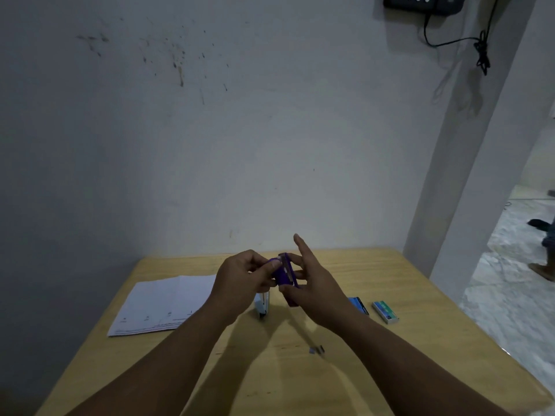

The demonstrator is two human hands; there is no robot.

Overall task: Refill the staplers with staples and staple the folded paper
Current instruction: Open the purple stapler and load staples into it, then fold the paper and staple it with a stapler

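Head: stapler seemingly between hands.

wood table set against a stained white wall. black box mounted high on wall at top right, w/ black cable hanging knotted below it. doorway at right shows marble floor & someone's feet.

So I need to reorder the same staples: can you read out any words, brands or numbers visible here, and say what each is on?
No text here is legible.
Green staple box: printing too blurred to read.
Blue staple box: markings blurred, partly hidden behind the right hand.
Folded paper: faint printed lines and marks, too small to read.
Purple stapler, held in both hands: no visible label.
Black wall device: only white dots, unreadable.
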